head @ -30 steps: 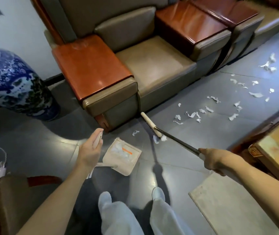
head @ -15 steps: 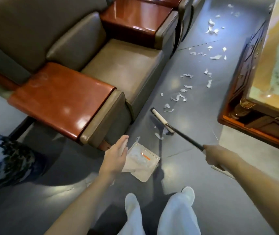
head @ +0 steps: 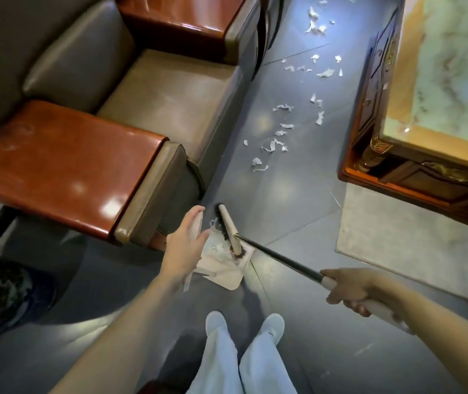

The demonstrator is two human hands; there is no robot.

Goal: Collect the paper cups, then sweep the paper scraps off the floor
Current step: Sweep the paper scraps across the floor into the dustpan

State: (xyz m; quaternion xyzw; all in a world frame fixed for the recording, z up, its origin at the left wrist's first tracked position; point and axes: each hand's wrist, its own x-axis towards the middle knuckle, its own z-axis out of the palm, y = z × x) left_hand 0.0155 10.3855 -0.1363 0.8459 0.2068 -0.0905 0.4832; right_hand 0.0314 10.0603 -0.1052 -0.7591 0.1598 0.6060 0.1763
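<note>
1. Near the middle of the grey tiled floor (head: 284,200), just beyond the person's white shoes (head: 215,322), a beige dustpan (head: 224,273) sits on the tiles.
2. The left hand (head: 183,245) has its fingers wrapped round the dustpan's upright handle.
3. The right hand (head: 351,291) is closed tight round the pale end grip of the broom (head: 278,258).
4. The black shaft slants left to the broom head (head: 228,231), whose dark bristles rest in the dustpan's mouth.
5. White paper scraps (head: 274,145) trail along the floor farther off, between the leather armchair (head: 170,103) on the left and the carved coffee table (head: 414,166) on the right, well apart from the pan.
6. A blue-and-white vase (head: 2,294) stands at near left.
</note>
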